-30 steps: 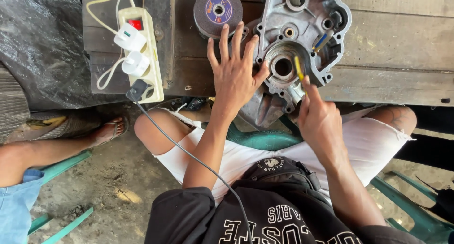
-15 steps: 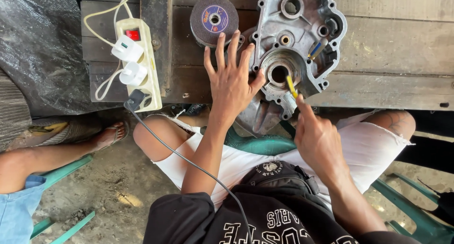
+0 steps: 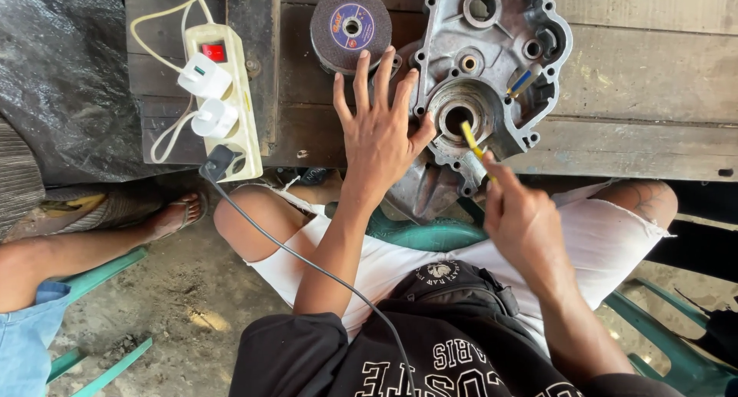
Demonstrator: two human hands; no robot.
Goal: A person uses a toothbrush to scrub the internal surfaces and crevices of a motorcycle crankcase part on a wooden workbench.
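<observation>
Two hands work on my desk (image 3: 646,66): left hand (image 3: 378,136) lies flat, fingers spread, against the grey engine cover (image 3: 492,51). Right hand (image 3: 523,216) pinches a yellow tool (image 3: 470,138) reaching into the cover's round bore. Beside it lies a grinding disc (image 3: 350,28) with a round purple label.

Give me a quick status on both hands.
Left hand flat against engine cover. Right hand holds yellow tool at bearing hole. Grinding disc alongside.

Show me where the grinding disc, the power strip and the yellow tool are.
grinding disc (image 3: 351,26): head view, on its purple centre label.
power strip (image 3: 231,97): head view, on its cream body between the plugs.
yellow tool (image 3: 470,140): head view, on the shaft above the right hand (image 3: 526,220).
</observation>
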